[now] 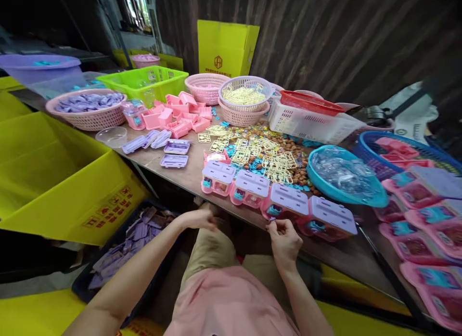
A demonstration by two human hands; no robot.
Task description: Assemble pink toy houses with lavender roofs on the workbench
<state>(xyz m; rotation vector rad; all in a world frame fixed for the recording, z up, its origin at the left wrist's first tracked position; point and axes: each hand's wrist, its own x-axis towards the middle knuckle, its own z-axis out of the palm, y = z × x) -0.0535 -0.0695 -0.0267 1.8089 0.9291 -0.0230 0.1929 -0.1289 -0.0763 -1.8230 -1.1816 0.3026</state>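
Note:
My right hand (288, 242) is at the table's front edge, thumb and fingers pinched on a small purple piece (272, 219). Just beyond it stand several pink toy boxes with lilac lids (288, 199), side by side, with blue parts showing inside. My left hand (200, 217) hangs over my lap, in front of the table edge. Motion smears its fingers, so whether they hold anything does not show. Behind the boxes lie flat cream plastic frames (279, 165) among blue and brown small pieces (301, 174).
Pink trays (180, 117), lilac lids (175, 160) and a basket of purple parts (86, 109) are on the left. At right are a blue basin of clear bags (346, 174) and stacked pink boxes (433, 225). A yellow carton (65, 182) and dark crate (144, 235) stand below left.

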